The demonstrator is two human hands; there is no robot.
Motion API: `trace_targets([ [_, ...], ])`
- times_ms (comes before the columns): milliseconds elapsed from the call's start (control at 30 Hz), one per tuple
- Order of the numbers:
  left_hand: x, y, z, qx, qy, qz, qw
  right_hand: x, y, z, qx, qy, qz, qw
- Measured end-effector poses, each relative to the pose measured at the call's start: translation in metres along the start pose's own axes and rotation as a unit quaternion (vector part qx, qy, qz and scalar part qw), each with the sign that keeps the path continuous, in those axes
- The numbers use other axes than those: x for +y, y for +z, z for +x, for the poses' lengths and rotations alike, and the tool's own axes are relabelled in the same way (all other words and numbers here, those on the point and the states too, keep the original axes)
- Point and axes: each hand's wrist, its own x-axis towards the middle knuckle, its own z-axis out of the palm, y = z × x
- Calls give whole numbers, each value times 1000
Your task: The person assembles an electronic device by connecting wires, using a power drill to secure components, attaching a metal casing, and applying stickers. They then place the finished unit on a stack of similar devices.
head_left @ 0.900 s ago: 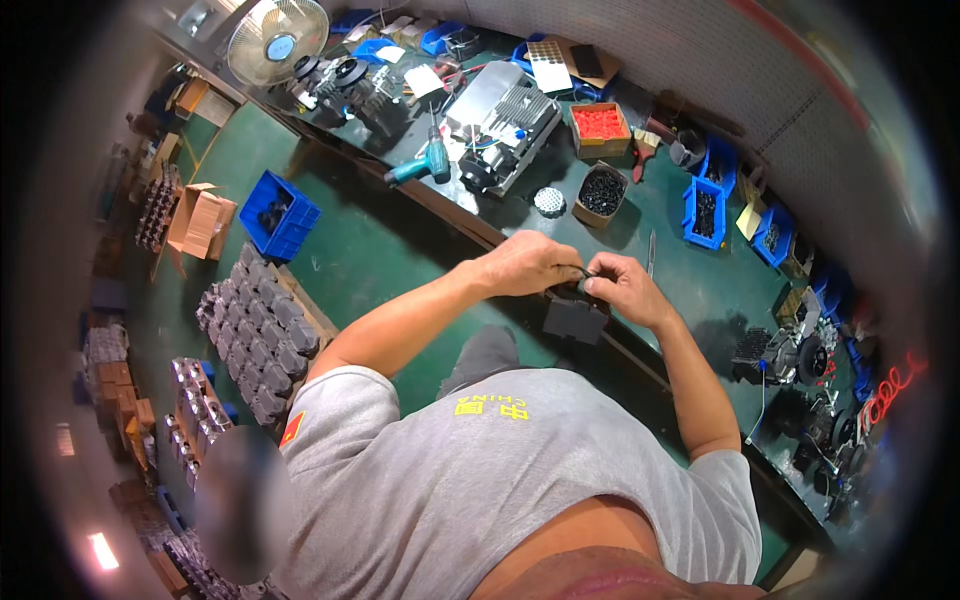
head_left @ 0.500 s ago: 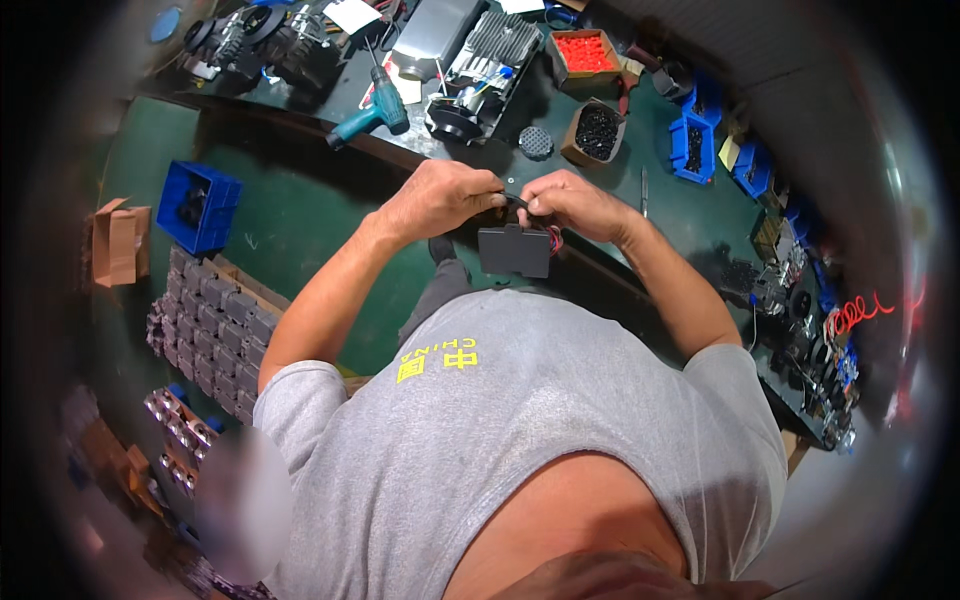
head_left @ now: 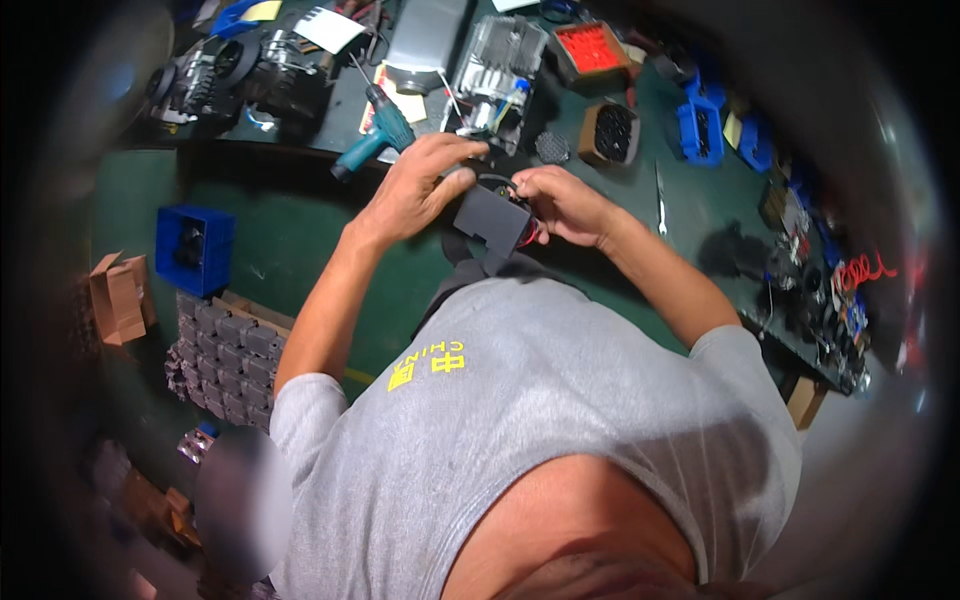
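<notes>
A flat dark-grey plate-like part (head_left: 492, 218) with a notched edge hangs tilted in front of my body at the bench edge. Red wires (head_left: 528, 234) and a black cable (head_left: 494, 178) come off its right and upper sides. My right hand (head_left: 568, 205) is closed at that side, thumb and fingers gripping the part by its cable end; the exact hold is partly hidden. On the other side, my left hand (head_left: 425, 185) has its fingers stretched out and the thumb apart, close to the plate's upper left corner. Nothing shows in its grasp.
A teal cordless drill (head_left: 375, 135) lies on the bench beside a finned metal motor unit (head_left: 500, 75). Boxes of red parts (head_left: 588, 48) and black screws (head_left: 610, 133) stand behind, blue bins (head_left: 700, 130) to the right. At lower left are a blue crate (head_left: 195, 248) and stacked grey parts (head_left: 228, 345).
My left hand has let go of the black cable and opened. The grey part has tilted and shifted up and slightly left with my right hand. The view has turned a little.
</notes>
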Motion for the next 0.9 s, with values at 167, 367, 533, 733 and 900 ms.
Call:
trace_targets([
  [167, 25, 7, 0, -20, 15, 35, 999, 9, -16, 35, -68, 29, 204, 976],
  [367, 13, 18, 5, 16, -63, -64, 996, -7, -30, 40, 62, -110, -165, 978],
  [533, 29, 35, 10, 58, -214, -288, 932, -5, -26, 45, 18, -104, 88, 990],
  [733, 8, 27, 19, 38, -209, -106, 971, -7, -69, 54, -29, -54, 99, 993],
  [900, 6, 15, 21, 12, -222, -227, 948, -15, -54, 47, -56, -65, 136, 987],
])
